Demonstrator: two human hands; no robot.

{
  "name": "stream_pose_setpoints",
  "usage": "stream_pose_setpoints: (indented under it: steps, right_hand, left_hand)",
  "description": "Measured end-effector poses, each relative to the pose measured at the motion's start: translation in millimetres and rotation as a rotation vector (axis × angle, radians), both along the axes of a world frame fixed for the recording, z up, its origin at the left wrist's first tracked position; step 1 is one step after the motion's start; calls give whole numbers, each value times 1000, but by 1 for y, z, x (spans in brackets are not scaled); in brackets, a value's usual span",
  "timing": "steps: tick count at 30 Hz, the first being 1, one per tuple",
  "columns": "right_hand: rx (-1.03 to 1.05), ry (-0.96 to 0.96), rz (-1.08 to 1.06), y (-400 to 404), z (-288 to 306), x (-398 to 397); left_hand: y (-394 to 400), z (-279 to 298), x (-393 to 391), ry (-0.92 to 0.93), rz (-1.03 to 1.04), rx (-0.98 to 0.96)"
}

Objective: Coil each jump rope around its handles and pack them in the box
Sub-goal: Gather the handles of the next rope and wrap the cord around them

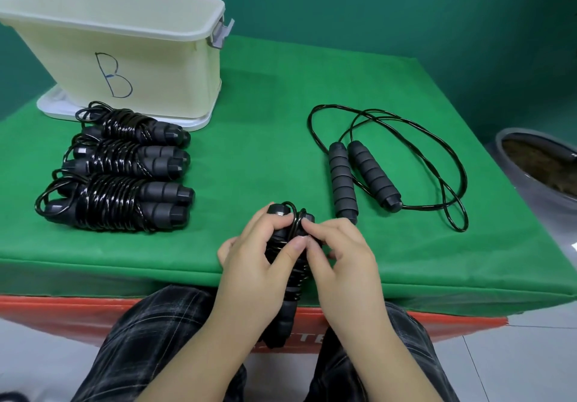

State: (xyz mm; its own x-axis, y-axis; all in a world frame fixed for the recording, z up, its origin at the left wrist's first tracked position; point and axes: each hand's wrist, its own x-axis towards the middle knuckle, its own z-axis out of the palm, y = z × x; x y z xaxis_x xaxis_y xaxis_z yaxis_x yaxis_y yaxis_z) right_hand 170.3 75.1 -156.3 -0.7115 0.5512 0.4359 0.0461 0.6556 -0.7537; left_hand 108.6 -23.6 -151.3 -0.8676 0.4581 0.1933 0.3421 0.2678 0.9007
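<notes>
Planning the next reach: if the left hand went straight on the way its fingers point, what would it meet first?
Probably the loose rope's nearer handle, up and right of the left hand, which grips the held rope. Depth is uncertain.

I seem to sit in a staged recording setup, not a home: a green backdrop wall point(406, 1), a green cloth point(265, 126) over a red padded block point(62, 314), a box point(125, 58) hand-marked "B", pale floor tiles point(515, 364).

Glossy black rope cords point(406, 139), matt foam handles point(342, 179), cream plastic box point(125, 58), green cloth point(265, 104)
</notes>
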Motion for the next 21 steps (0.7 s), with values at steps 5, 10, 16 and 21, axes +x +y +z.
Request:
stream_pose_setpoints:
  steps: [5,10,16,21]
  right_hand:
    - [-65,4,78,-2,-1,6]
    - [-27,102,-71,-8,-6,6]
    - [-183,89,-29,-12,-4,4]
    - [-318,56,86,-7,1,6]
  left_hand:
    - [-2,5,3,103,6,-63]
    - [-1,12,8,47,27,-85]
    - [0,13,6,43,43,-71]
    - [1,12,9,140,37,-55]
